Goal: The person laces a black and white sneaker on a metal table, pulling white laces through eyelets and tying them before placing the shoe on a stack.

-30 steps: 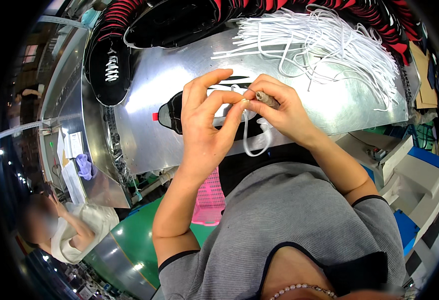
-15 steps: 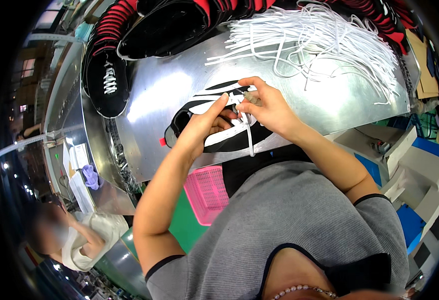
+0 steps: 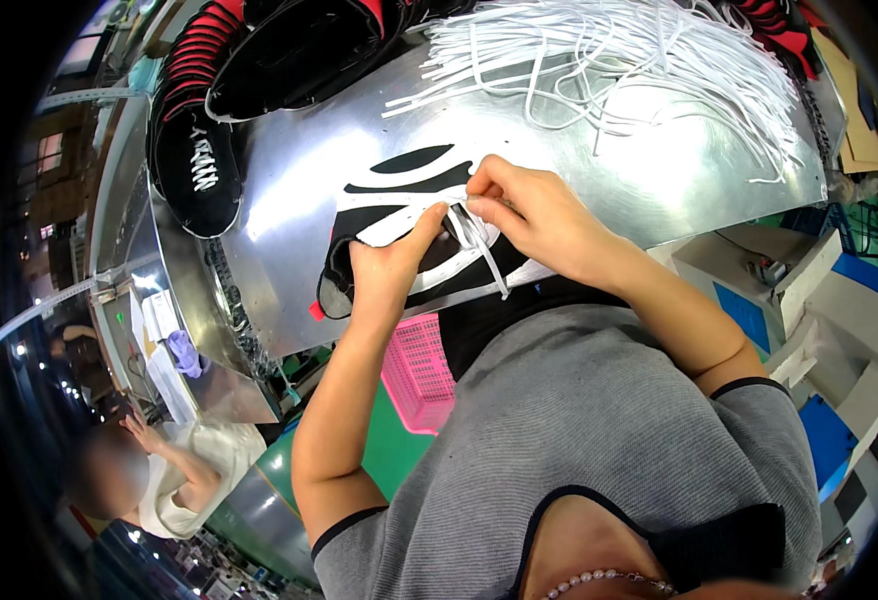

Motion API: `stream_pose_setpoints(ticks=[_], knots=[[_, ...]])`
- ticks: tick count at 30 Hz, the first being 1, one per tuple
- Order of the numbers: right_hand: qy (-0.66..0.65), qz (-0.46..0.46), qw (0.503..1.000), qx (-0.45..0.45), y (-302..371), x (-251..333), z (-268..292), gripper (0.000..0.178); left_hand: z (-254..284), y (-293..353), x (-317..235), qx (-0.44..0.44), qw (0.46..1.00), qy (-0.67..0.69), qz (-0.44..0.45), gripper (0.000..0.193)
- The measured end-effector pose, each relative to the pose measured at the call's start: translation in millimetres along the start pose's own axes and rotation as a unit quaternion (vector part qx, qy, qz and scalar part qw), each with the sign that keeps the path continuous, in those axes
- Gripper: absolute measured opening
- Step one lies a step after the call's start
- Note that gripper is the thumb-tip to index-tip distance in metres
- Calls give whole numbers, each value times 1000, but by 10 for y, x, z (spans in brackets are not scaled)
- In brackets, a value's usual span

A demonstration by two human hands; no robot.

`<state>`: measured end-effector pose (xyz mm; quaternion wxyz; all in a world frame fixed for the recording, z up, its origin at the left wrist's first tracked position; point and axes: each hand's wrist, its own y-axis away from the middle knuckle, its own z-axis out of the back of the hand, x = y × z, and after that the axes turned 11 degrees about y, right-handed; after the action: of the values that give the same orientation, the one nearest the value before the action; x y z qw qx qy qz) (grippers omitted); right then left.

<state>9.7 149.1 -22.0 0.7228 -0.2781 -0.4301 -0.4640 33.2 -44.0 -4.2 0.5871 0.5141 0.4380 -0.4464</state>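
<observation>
A black-and-white shoe upper (image 3: 399, 178) lies on the metal table (image 3: 289, 190) in front of me, a small red tab at its left end. My left hand (image 3: 391, 268) grips its near side, thumb on top and the other fingers hidden inside the opening. At the eyelet edge, close to the left thumb tip, my right hand (image 3: 539, 212) is closed in a pinch on a white shoelace. That shoelace (image 3: 487, 262) runs through the upper, and a loose end hangs toward me at the table's front edge. The exact pinch point is partly covered by the fingers.
A heap of white shoelaces (image 3: 599, 65) spreads over the far side. Nested black-and-red shoe uppers (image 3: 194, 165) stand at the far left. Below the table sits a pink basket (image 3: 421, 385). A grey plastic unit (image 3: 819, 330) is at right; a co-worker (image 3: 204, 460) sits at lower left.
The upper has turned and opened flatter, showing more of its far side. My right hand has drawn slightly back along the edge; the darker small thing in its fingers no longer shows.
</observation>
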Motion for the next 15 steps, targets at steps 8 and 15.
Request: stream_pose_setpoints(ticks=[8, 15], knots=[[109, 15, 994, 8, -60, -24, 72, 11, -40, 52, -85, -2, 998, -3, 63, 10], [268, 52, 955, 116, -292, 115, -23, 15, -115, 148, -12, 60, 998, 9, 5, 15]])
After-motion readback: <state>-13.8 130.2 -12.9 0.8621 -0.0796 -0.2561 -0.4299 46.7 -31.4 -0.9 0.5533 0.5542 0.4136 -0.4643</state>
